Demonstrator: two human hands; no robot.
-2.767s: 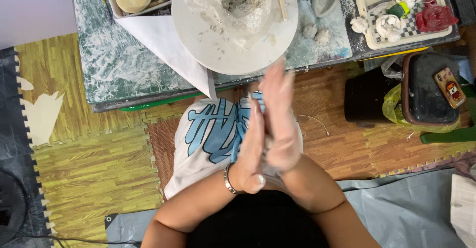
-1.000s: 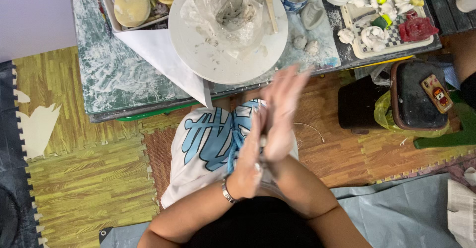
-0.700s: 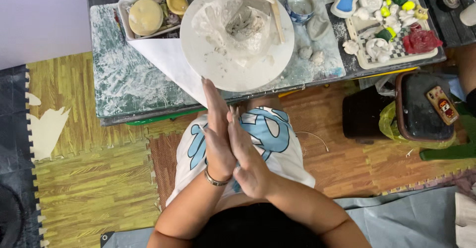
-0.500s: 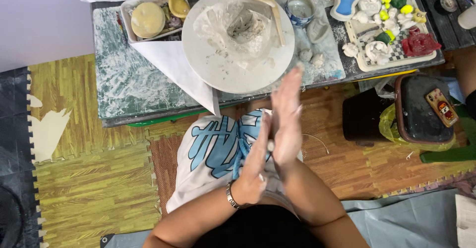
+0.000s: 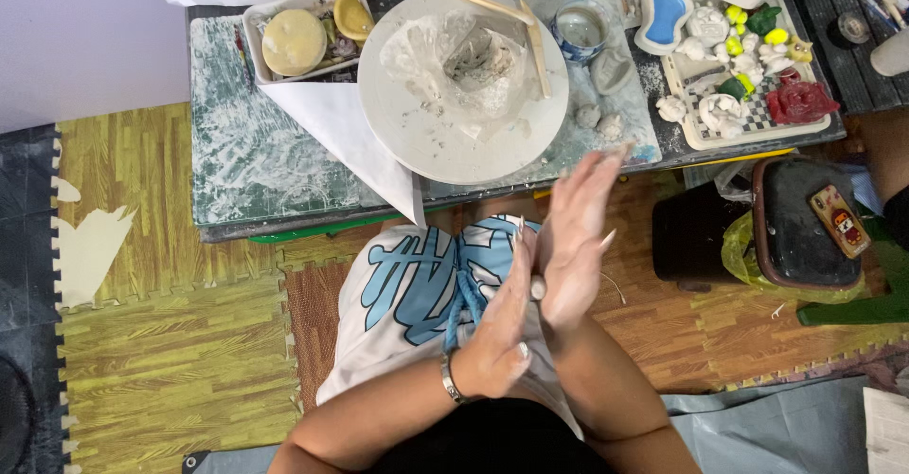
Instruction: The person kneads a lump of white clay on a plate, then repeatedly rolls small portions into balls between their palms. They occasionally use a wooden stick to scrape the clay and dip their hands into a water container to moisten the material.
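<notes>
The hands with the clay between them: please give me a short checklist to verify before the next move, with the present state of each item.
1. Left hand and right hand pressed palm to palm: ok.
2. Clay piece kept between the palms: ok, only a small end shows.
3. Shape of the piece: cannot tell, hidden.
4. Round board has bare space: ok.
5. Wooden tools lying on the board rim, apart from both hands: ok.

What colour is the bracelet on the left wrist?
Silver metal, on the bracelet just behind the left hand; head view.
</notes>
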